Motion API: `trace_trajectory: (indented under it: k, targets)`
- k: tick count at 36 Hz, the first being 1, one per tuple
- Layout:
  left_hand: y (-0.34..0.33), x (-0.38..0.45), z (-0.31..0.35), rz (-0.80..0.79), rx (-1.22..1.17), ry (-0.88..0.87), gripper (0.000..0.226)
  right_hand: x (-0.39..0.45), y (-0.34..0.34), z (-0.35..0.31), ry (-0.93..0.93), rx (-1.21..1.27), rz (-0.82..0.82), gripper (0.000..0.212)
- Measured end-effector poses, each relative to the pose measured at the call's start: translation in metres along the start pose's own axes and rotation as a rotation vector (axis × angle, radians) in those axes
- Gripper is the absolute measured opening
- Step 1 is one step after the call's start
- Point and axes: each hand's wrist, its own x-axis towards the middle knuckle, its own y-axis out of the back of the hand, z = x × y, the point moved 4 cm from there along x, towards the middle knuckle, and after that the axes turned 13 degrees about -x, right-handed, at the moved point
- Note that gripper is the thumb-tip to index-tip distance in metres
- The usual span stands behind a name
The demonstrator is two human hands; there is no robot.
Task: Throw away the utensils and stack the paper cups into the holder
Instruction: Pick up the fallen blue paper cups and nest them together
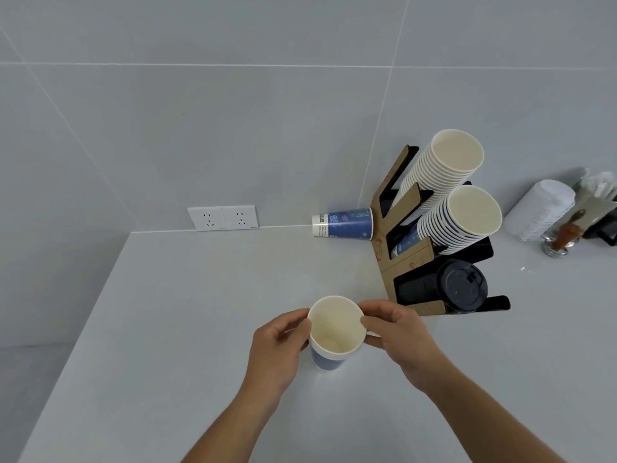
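A short stack of blue paper cups (pixel 334 332) stands upright on the white counter (pixel 187 329), open mouth up. My left hand (pixel 280 345) grips its left side and my right hand (pixel 397 332) pinches the rim on the right. Another blue cup (pixel 344 224) lies on its side against the wall, mouth toward the holder. The brown and black cup holder (pixel 397 248) stands at the right, with two tilted stacks of cups (pixel 457 155) (pixel 474 212) and a stack of black lids (pixel 462 285) in its lowest slot. No utensils are visible.
A double wall socket (pixel 223 218) sits on the tiled wall at counter level. At far right stand a sleeve of white lids (pixel 541 208), a glass with brown stirrers (pixel 564 235) and a dark box (pixel 601 225). The counter's left edge drops off.
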Motion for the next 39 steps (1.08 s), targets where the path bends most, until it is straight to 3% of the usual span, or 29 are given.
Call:
trace_trajectory:
  k: [17,27,32,35,39]
  targets:
    - [0.012,0.087,0.023,0.017,0.087,0.074,0.016,0.068,-0.006,-0.035,-0.13,0.378,0.018,0.015]
    - [-0.016,0.21,0.047,-0.07,0.433,-0.051,0.007,0.174,-0.025,-0.028,-0.295,0.516,0.078,0.031]
    - [-0.047,0.267,0.051,-0.208,0.666,-0.134,0.021,0.22,-0.027,-0.015,-0.409,0.603,0.123,0.043]
    - [-0.06,0.296,0.051,-0.258,0.736,-0.17,0.023,0.24,-0.024,-0.012,-0.437,0.646,0.138,0.038]
    - [-0.076,0.329,0.049,-0.332,0.822,-0.192,0.027,0.259,-0.02,-0.012,-0.464,0.676,0.173,0.016]
